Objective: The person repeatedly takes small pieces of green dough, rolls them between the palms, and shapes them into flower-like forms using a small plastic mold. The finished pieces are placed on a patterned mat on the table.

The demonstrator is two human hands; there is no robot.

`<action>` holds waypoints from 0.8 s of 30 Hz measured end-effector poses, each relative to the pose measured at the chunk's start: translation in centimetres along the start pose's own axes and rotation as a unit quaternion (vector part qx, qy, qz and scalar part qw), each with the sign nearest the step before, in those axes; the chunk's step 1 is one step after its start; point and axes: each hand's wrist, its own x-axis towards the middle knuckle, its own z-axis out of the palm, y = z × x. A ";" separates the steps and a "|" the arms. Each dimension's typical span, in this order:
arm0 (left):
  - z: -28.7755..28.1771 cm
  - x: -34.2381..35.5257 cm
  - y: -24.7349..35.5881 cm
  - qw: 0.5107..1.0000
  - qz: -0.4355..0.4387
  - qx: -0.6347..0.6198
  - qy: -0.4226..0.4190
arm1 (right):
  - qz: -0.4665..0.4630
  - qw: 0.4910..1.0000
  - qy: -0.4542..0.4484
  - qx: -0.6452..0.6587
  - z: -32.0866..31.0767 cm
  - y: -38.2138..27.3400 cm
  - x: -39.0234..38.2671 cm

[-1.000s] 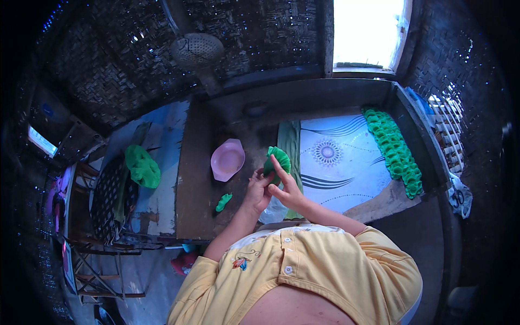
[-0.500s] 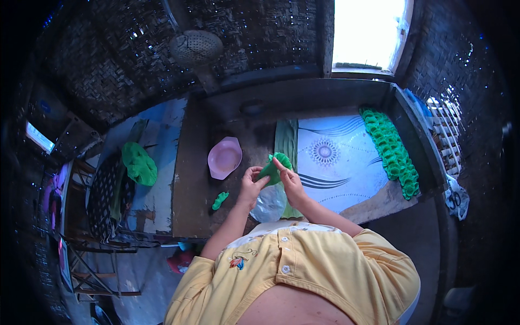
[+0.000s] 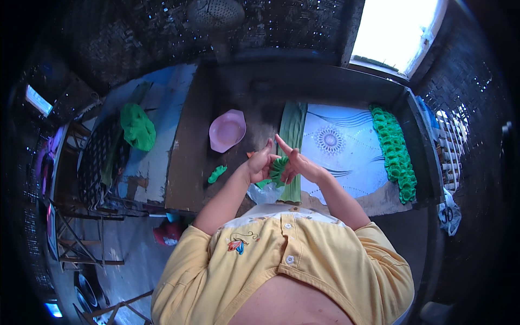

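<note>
At frame centre, the left hand (image 3: pixel 259 164) and right hand (image 3: pixel 297 165) pinch a small folded green leaf piece (image 3: pixel 278 169) between them (fingers partly splayed), above the long green leaf strip (image 3: pixel 292 130).

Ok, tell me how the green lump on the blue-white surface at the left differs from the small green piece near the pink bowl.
The green lump is far larger and heaped; the small green piece is thin and elongated. The lump lies on the pale painted surface, the piece on the dark table. Both are bright green, and neither hand touches them.

Daylight floods from a blown-out window (image 3: pixel 398 35) above the worktop's (image 3: pixel 195 162) far right corner; surroundings dim, edges bent and black.
</note>
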 end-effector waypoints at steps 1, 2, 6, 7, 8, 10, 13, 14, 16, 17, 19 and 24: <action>0.6 -0.3 0.2 1.000 -0.010 0.005 -0.011 | 0.042 0.998 0.014 -0.035 -0.1 -0.3 0.1; 1.3 -0.4 0.1 0.997 -0.006 0.020 0.076 | 0.070 0.995 0.026 -0.067 -0.2 -0.6 0.1; 2.2 -0.9 -0.5 0.993 -0.017 -0.002 0.113 | 0.169 0.969 0.066 -0.166 -0.2 -1.5 0.4; 2.1 -0.9 -0.7 0.994 -0.017 -0.005 0.111 | 0.201 0.959 0.075 -0.184 -0.1 -1.6 0.4; 2.0 -0.9 -0.9 0.994 -0.011 -0.009 0.112 | 0.195 0.955 0.071 -0.214 0.1 -1.7 0.6; 1.7 -0.7 -1.2 0.994 -0.015 -0.016 0.105 | 0.214 0.939 0.068 -0.260 0.3 -1.5 0.8; 1.3 -0.7 -1.4 0.993 -0.016 -0.055 0.099 | 0.206 0.921 0.084 -0.321 0.1 -0.3 1.1; 1.2 -0.8 -1.3 0.993 -0.016 -0.076 0.090 | 0.172 0.944 0.151 -0.236 0.1 0.3 1.2; 1.2 -1.0 -1.1 0.988 0.028 -0.140 0.056 | 0.066 0.956 0.277 -0.063 0.1 1.8 1.3; 1.4 -1.2 -1.0 0.983 0.053 -0.174 0.036 | 0.055 0.951 0.296 0.064 0.3 2.6 1.2; 1.9 -1.4 -0.7 0.967 0.109 -0.225 0.055 | 0.044 0.896 0.319 0.305 0.6 3.8 1.1; 3.3 -1.3 -0.6 0.935 0.197 -0.284 0.076 | 0.023 0.808 0.132 0.574 2.7 4.8 1.0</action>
